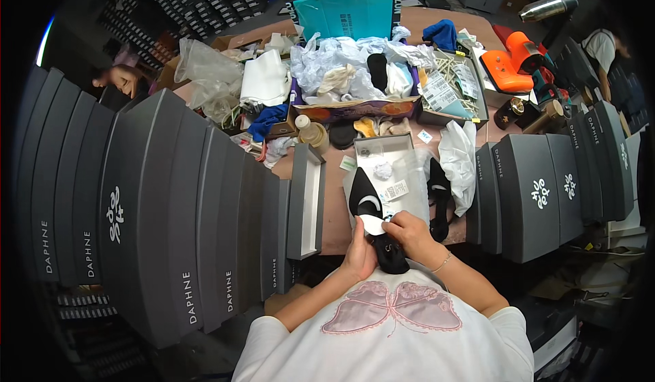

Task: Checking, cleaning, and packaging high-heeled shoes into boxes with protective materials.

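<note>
A black pointed-toe shoe lies lengthwise before me, its toe pointing away and its heel end near my shirt. My left hand is closed around the shoe's left side, the thumb up against a small white oval piece. From the other side my right hand pinches the edge of that piece, which lies over the shoe's opening. The fingers under the shoe are hidden. A second black shoe rests to the right, on translucent wrapping.
An open shoebox with crumpled paper lies ahead. Rows of dark grey shoeboxes stand left and right. Behind are a carton of crumpled tissue, a box of tags, a bottle and an orange tool.
</note>
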`<action>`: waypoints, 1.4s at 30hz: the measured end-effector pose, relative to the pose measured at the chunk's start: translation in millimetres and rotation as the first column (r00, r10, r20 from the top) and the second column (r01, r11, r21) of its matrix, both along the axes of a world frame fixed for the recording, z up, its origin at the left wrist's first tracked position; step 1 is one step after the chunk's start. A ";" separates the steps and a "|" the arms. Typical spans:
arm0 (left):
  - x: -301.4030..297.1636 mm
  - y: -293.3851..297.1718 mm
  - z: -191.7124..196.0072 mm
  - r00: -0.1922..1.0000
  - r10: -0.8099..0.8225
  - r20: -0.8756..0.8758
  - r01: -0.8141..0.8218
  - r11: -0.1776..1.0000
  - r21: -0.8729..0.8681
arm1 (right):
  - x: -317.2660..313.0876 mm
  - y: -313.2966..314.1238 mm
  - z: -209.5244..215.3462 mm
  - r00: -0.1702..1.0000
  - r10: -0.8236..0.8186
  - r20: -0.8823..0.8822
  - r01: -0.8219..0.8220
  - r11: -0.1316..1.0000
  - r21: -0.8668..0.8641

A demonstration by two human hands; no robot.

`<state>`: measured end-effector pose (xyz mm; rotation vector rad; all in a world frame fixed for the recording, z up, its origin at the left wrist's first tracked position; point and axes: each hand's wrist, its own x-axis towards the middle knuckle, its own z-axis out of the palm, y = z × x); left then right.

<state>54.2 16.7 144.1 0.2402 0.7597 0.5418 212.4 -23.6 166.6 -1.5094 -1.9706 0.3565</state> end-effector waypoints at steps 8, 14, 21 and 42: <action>-1.7 0.3 11.2 0.997 -0.072 -0.031 0.070 0.995 -0.071 | 7.6 5.9 -4.8 0.950 0.193 0.247 -0.176 0.980 -0.089; -0.7 1.2 -6.9 0.992 -0.107 -0.060 0.105 0.994 -0.035 | -0.8 29.9 -15.6 0.962 0.084 0.258 -0.087 0.996 0.002; -3.8 10.1 4.3 1.000 -0.020 -0.016 0.020 0.999 0.043 | 15.5 17.6 19.7 0.930 -0.111 -0.351 0.136 0.990 0.046; -11.6 0.2 -7.4 0.994 -0.045 0.097 0.049 0.998 -0.040 | 5.0 18.4 0.6 0.852 0.196 -0.485 -0.394 0.850 -0.349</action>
